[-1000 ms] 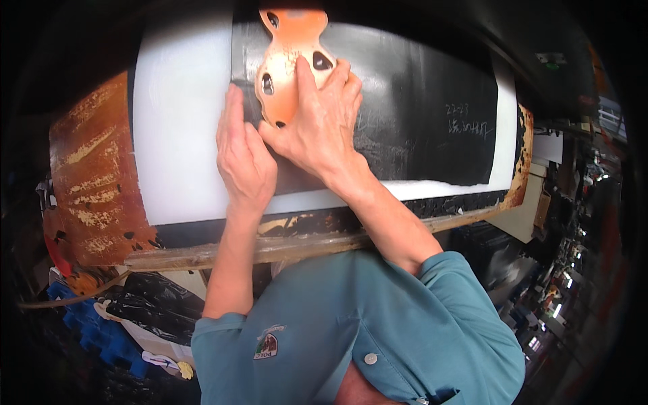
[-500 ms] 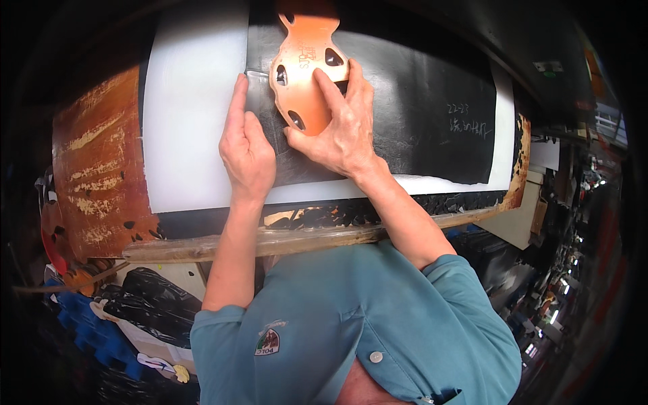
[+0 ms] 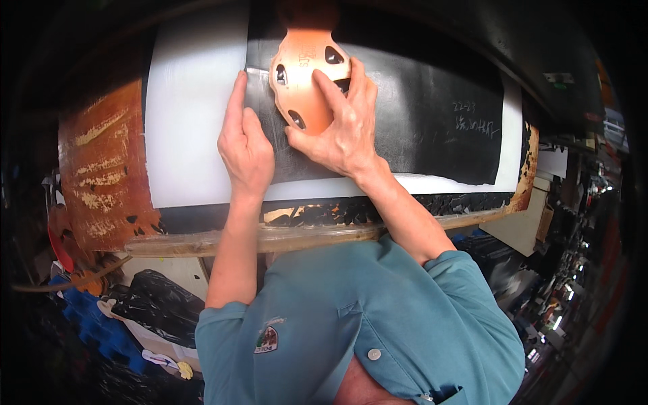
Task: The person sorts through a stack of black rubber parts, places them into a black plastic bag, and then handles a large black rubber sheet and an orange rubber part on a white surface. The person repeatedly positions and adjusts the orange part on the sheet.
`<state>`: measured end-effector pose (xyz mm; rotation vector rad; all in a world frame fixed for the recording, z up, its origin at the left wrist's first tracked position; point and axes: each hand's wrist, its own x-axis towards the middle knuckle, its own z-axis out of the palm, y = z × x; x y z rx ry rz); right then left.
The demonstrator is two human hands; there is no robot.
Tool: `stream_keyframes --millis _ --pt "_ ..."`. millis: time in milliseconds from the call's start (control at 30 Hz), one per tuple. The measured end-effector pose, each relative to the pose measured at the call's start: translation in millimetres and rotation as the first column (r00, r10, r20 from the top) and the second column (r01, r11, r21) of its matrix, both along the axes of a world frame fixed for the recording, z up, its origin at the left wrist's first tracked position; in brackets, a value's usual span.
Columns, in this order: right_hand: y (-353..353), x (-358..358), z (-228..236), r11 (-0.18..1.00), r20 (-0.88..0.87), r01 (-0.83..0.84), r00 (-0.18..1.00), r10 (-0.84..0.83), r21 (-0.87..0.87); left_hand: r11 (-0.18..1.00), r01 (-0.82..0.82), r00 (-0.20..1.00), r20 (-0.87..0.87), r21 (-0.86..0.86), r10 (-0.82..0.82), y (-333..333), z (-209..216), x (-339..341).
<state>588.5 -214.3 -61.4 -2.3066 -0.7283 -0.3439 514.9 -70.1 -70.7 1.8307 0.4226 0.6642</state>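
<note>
Cluttered, dim room around a worn brown counter [image 3: 101, 169]
Wooden strip [image 3: 304, 237] along its near edge; black plastic [image 3: 158, 300] and blue pallet-like shapes [image 3: 94, 329] low at left; pale panel [image 3: 513, 226] at right; small white lights [image 3: 570, 292] (somewhat blurred) beyond it.

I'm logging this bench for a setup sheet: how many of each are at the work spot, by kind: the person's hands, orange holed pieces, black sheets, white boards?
Hands: 2 (left hand, right hand)
Orange holed piece: 1
Black sheet: 1
White board: 1
Total: 5
</note>
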Motion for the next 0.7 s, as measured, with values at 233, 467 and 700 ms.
stream_keyframes --millis 233,467,700 --pt "-37 3 -2 0.970 -0.071 -0.106 0.990 0.124 0.221 0.993 0.002 0.998 0.067 0.118 -0.010 -8 7 -17" --pt "-137 -47 7 0.948 -0.052 -0.033 0.997 0.053 0.317 0.911 0.363 0.922 0.064 0.197 -0.381 -63 13 -133" --pt "-160 -47 -3 0.827 -0.219 0.110 0.976 0.017 0.551 0.751 0.195 0.962 0.025 0.631 -0.271 -71 -35 -140"
